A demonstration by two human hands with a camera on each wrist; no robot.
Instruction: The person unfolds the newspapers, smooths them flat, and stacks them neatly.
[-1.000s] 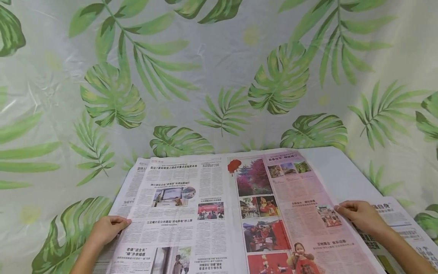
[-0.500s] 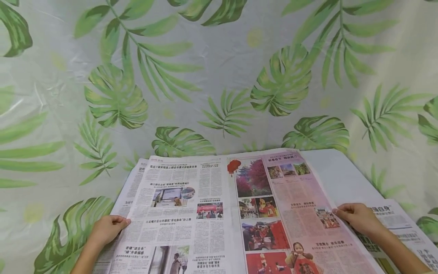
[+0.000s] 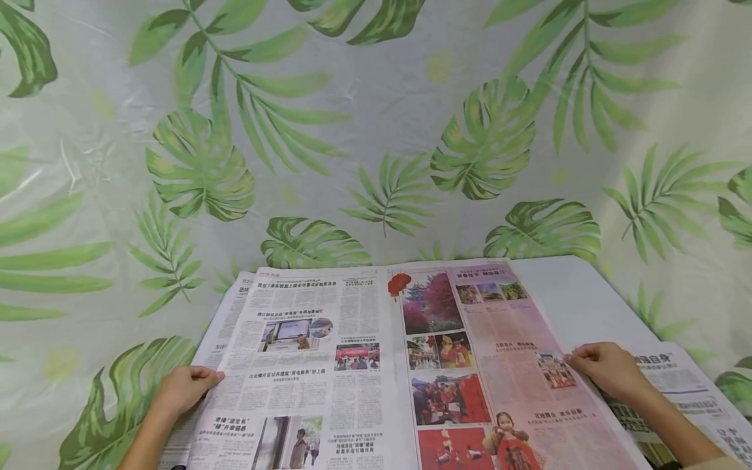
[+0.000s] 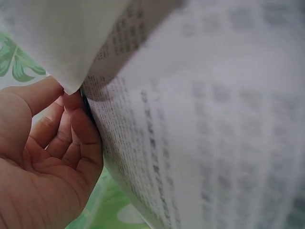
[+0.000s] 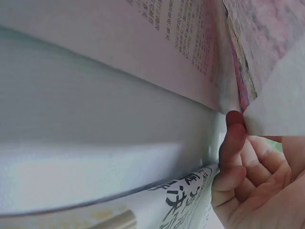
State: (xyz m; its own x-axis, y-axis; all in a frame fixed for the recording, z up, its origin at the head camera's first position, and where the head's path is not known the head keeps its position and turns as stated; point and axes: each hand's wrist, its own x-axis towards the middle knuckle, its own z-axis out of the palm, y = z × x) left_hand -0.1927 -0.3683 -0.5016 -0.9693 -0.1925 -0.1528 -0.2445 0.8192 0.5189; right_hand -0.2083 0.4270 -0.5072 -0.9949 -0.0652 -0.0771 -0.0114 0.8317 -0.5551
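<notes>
A wide newspaper [image 3: 305, 365] lies spread open, its left page mostly black print and its right page tinted pink with several photos. At its left edge my left hand [image 3: 183, 391] pinches the paper between thumb and fingers. My left hand [image 4: 57, 152] shows close up in the left wrist view, the sheet's edge between its thumb and fingertips. On the opposite edge my right hand [image 3: 608, 369] pinches the pink page. In the right wrist view, the right hand [image 5: 257, 176] has its fingertip under the sheet's edge; its thumb is mostly hidden by the paper.
Another printed sheet [image 3: 232, 320] peeks out under the newspaper's left side. A white table surface [image 3: 578, 300] shows at the back right. More newspaper [image 3: 684, 385] lies on the right, beyond the right forearm. Behind hangs a leaf-patterned plastic sheet [image 3: 376, 130].
The right hand and the pink page have shifted slightly left. The left hand keeps its pinch at the left edge, almost unmoved. The head view has shifted a little.
</notes>
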